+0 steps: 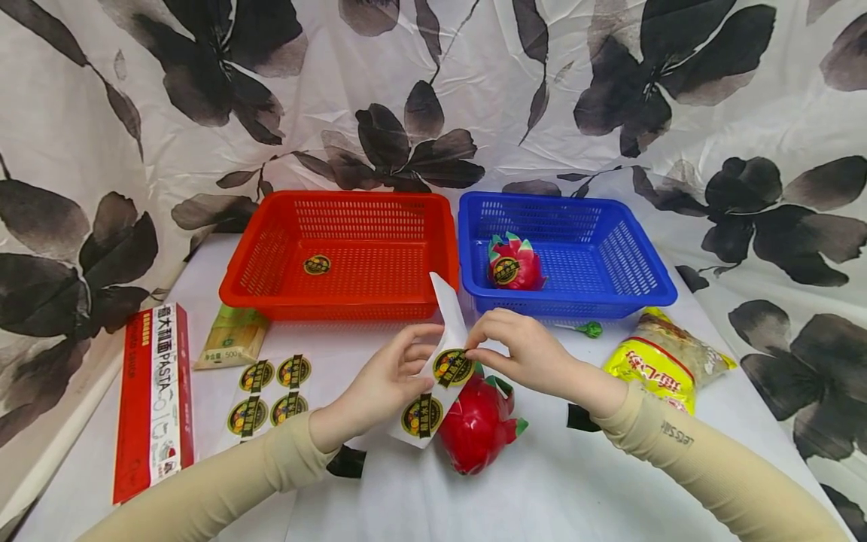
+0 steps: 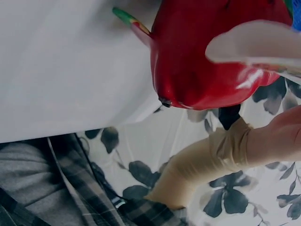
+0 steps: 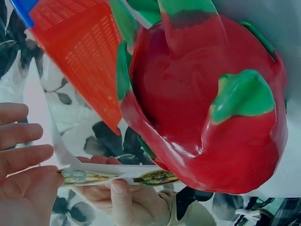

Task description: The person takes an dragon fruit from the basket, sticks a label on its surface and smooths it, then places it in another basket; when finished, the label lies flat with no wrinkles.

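My left hand (image 1: 389, 376) grips a white strip of backing paper (image 1: 448, 312) between thumb and fingers. Two round black-and-gold stickers show on the strip's face. At the upper sticker (image 1: 452, 366), the thumb and forefinger of my right hand (image 1: 524, 354) pinch its right edge; the right wrist view shows that hand (image 3: 28, 165) at the sticker's end. Just below the strip lies a red toy dragon fruit (image 1: 477, 425) with green-tipped scales, partly covered by the paper. From the left wrist, its smooth red side (image 2: 197, 70) fills the upper part.
Behind stand a red basket (image 1: 339, 310) with one round sticker and a blue basket (image 1: 569, 305) holding another dragon fruit (image 1: 521, 267) with a sticker. Left are a pasta box (image 1: 152, 399), a beige pack (image 1: 233, 335) and more stickers (image 1: 247, 415). A lollipop (image 1: 591, 329) and yellow bag (image 1: 660, 361) lie right.
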`<state>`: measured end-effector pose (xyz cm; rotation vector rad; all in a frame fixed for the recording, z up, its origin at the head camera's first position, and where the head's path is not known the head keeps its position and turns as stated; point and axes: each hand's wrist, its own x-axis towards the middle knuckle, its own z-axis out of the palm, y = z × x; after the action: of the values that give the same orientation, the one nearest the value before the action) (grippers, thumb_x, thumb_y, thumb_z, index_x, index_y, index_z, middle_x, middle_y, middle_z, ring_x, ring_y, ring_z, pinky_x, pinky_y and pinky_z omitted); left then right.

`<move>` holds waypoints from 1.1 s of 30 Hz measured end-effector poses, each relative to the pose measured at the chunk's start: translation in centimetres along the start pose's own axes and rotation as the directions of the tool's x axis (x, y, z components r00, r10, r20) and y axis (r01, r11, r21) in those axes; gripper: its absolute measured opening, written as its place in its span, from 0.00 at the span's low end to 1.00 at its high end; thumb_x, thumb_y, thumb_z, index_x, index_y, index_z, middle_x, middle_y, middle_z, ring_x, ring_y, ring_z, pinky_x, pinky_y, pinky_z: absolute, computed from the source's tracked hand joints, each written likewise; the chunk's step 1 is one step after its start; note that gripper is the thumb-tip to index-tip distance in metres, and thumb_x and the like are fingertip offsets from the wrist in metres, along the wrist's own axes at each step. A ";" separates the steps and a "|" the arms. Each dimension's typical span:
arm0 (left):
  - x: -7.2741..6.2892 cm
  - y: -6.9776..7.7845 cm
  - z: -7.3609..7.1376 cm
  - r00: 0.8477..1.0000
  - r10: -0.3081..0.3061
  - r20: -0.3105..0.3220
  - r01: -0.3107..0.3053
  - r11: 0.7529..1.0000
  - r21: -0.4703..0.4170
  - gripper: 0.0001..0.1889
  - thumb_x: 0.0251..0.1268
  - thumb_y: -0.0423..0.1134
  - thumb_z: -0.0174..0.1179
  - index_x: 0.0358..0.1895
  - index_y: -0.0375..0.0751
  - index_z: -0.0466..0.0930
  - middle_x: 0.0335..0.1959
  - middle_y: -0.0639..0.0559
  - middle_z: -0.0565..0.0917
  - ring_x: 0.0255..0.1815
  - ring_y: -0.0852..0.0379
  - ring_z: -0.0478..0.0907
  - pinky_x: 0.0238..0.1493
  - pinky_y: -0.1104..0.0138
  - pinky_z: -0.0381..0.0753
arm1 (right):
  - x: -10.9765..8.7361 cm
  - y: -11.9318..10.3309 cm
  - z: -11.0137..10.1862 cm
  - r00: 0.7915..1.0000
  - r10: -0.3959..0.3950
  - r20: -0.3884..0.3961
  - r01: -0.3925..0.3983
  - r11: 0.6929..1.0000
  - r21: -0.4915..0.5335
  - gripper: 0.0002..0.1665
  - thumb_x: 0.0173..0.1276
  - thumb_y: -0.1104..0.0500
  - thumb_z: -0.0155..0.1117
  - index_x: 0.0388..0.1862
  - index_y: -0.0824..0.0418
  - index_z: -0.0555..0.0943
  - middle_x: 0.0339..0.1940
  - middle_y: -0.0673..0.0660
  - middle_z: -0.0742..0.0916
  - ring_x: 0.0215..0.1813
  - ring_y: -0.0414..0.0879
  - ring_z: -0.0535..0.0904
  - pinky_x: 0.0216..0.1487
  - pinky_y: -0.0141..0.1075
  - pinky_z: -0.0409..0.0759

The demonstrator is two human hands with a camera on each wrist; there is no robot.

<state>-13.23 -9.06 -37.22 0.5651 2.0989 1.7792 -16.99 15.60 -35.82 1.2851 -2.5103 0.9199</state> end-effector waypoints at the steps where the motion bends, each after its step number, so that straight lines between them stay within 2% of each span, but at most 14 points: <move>1: 0.0 -0.1 0.0 1.000 -0.004 -0.001 0.004 1.000 -0.007 0.32 0.71 0.20 0.55 0.77 0.28 0.61 0.65 0.24 0.80 0.65 0.33 0.83 0.64 0.56 0.86 | 0.0 0.0 -0.1 1.000 -0.001 0.005 0.001 1.000 0.001 0.07 0.65 0.68 0.76 0.41 0.62 0.87 0.37 0.54 0.90 0.44 0.48 0.86 0.48 0.38 0.89; 5: 0.0 -0.1 -0.1 1.000 -0.020 -0.007 0.020 0.999 -0.025 0.31 0.72 0.20 0.55 0.77 0.29 0.61 0.64 0.24 0.80 0.63 0.35 0.84 0.60 0.65 0.85 | -0.1 -0.1 -0.3 1.000 -0.004 0.023 0.004 1.000 0.009 0.07 0.66 0.68 0.75 0.41 0.61 0.87 0.38 0.54 0.90 0.44 0.47 0.85 0.48 0.37 0.88; 9: -0.1 0.0 -0.2 1.000 -0.021 -0.012 0.021 0.999 -0.033 0.30 0.73 0.20 0.55 0.76 0.28 0.62 0.64 0.24 0.80 0.63 0.35 0.84 0.57 0.69 0.84 | -0.1 -0.1 -0.3 1.000 -0.009 0.029 0.008 1.000 0.019 0.07 0.66 0.68 0.75 0.41 0.61 0.87 0.38 0.54 0.90 0.44 0.47 0.85 0.48 0.36 0.88; 15: -0.2 0.1 -0.4 1.000 -0.018 -0.003 0.018 0.998 -0.053 0.29 0.75 0.22 0.54 0.77 0.26 0.61 0.64 0.23 0.79 0.64 0.34 0.83 0.59 0.69 0.84 | -0.1 -0.3 -0.4 0.999 -0.029 0.022 0.029 0.999 0.032 0.08 0.66 0.68 0.75 0.42 0.60 0.87 0.38 0.53 0.90 0.44 0.46 0.85 0.48 0.35 0.88; 19: -0.4 0.2 -0.5 1.000 -0.023 -0.019 0.023 0.999 -0.035 0.29 0.76 0.23 0.54 0.77 0.25 0.62 0.64 0.24 0.79 0.64 0.34 0.83 0.62 0.63 0.85 | -0.1 -0.4 -0.6 0.999 -0.040 0.020 0.039 0.999 0.037 0.08 0.66 0.68 0.75 0.42 0.60 0.87 0.39 0.53 0.90 0.44 0.46 0.85 0.48 0.35 0.88; 22: -0.5 0.1 -0.8 0.997 -0.032 -0.073 0.032 0.999 0.000 0.29 0.74 0.22 0.54 0.76 0.25 0.64 0.65 0.25 0.80 0.64 0.33 0.83 0.61 0.58 0.86 | -0.2 -0.1 -0.8 1.000 -0.008 0.005 0.008 0.999 0.045 0.07 0.67 0.69 0.74 0.41 0.61 0.86 0.38 0.54 0.90 0.43 0.47 0.85 0.46 0.35 0.88; 25: -0.7 -0.1 -1.2 0.991 -0.054 -0.120 0.056 0.998 0.016 0.30 0.72 0.20 0.54 0.76 0.24 0.64 0.65 0.25 0.79 0.63 0.34 0.84 0.58 0.60 0.86 | -0.3 0.3 -1.1 0.999 0.047 -0.021 -0.046 0.996 0.073 0.06 0.67 0.70 0.73 0.40 0.63 0.86 0.36 0.55 0.90 0.41 0.47 0.86 0.45 0.35 0.88; 28: -0.9 -0.4 -1.7 0.989 -0.076 -0.126 0.078 0.997 0.004 0.30 0.72 0.19 0.54 0.77 0.23 0.63 0.66 0.24 0.79 0.64 0.33 0.83 0.56 0.65 0.85 | -0.4 0.6 -1.4 0.994 0.107 -0.034 -0.104 0.989 0.101 0.04 0.68 0.71 0.72 0.40 0.64 0.86 0.35 0.57 0.91 0.39 0.48 0.86 0.44 0.33 0.88; 33: -1.2 -1.0 -2.2 0.986 -0.109 -0.128 0.107 0.994 -0.023 0.30 0.71 0.18 0.53 0.76 0.23 0.63 0.65 0.24 0.79 0.66 0.34 0.82 0.53 0.70 0.84 | -0.7 0.6 -1.6 0.979 0.204 -0.001 -0.202 0.972 0.122 0.02 0.70 0.69 0.71 0.40 0.65 0.87 0.36 0.57 0.91 0.39 0.48 0.85 0.43 0.31 0.86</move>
<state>-13.35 -11.69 -37.88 0.3334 2.1534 1.8137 -17.25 17.31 -35.08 1.0619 -2.6492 1.1366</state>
